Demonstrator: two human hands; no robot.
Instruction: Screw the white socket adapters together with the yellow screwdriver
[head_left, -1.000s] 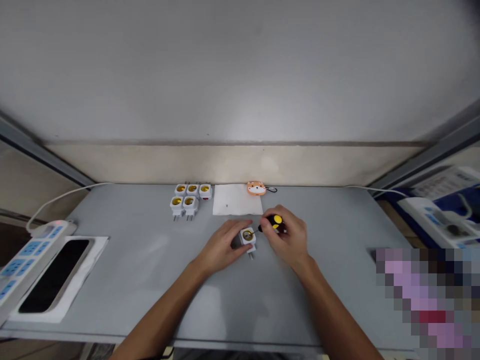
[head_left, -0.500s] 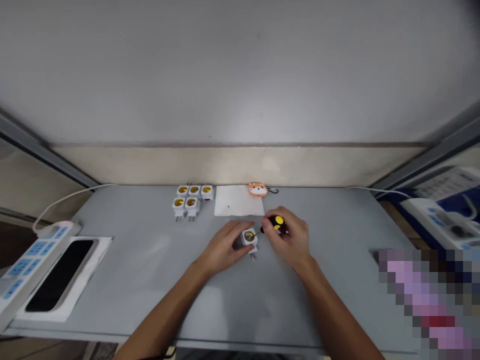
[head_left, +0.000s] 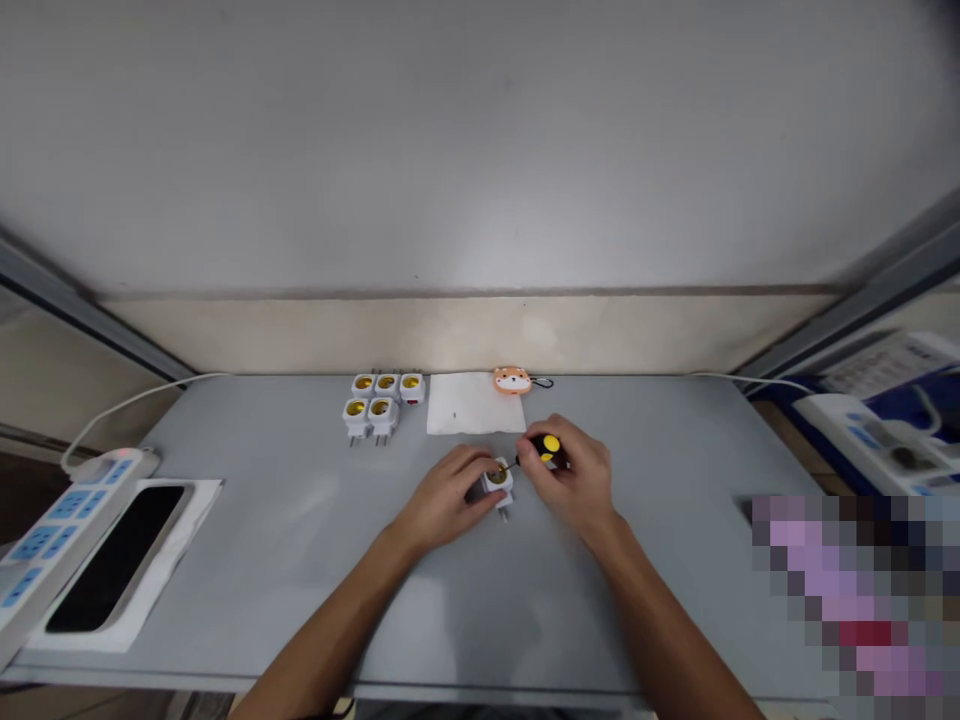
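- Left hand (head_left: 450,497), centre of the frame: fingers closed round a white lamp socket (head_left: 504,487), plug pins pointing toward the frame's bottom edge, socket mouth facing up on the grey tabletop (head_left: 300,560).
- Right hand (head_left: 571,470), just right of centre: fingers wrapped round the handle of a black-and-yellow screwdriver (head_left: 551,445), shaft angled leftward to the socket's mouth. Whether the tip is seated: cannot tell.
- Progress, by judgement: this socket is mid-work, with the screwdriver at its mouth and the piece not yet set aside.
- Left of centre, beyond the hands: five similar sockets (head_left: 382,411), three in the back row, two in front. Finished or waiting? Nothing visible settles it, so the count left stays uncertain.
- Upper middle of the tabletop: white sheet (head_left: 472,410) bearing one small dark piece (head_left: 454,415), too small to identify; orange animal-face case (head_left: 513,380) at its far right corner.
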